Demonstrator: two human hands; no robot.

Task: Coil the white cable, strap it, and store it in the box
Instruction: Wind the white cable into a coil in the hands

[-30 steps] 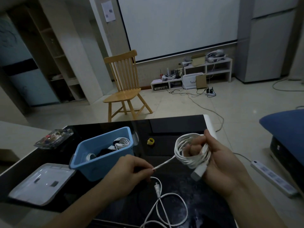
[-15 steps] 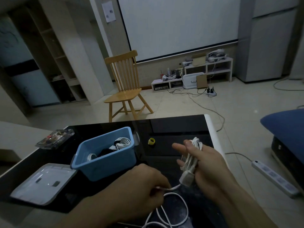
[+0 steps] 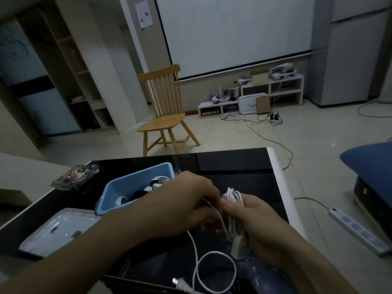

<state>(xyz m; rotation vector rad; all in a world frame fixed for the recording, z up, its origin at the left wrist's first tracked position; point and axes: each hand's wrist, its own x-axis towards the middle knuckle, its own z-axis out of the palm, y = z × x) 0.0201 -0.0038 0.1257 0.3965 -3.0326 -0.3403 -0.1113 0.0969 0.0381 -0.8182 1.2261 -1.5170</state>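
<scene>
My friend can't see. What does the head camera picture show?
Two hands wind a white cable over a black table: the right hand grips the coil, the left hand pinches the loose end. A blue box sits to the left.

My left hand (image 3: 186, 200) sits at frame center, knuckles up, fingers curled in a pinching grip. My right hand (image 3: 254, 219) sits just right of it, fingers wrapped closed, thumb on top. Both forearms enter from the lower edge and converge; the fingertips nearly touch.
</scene>
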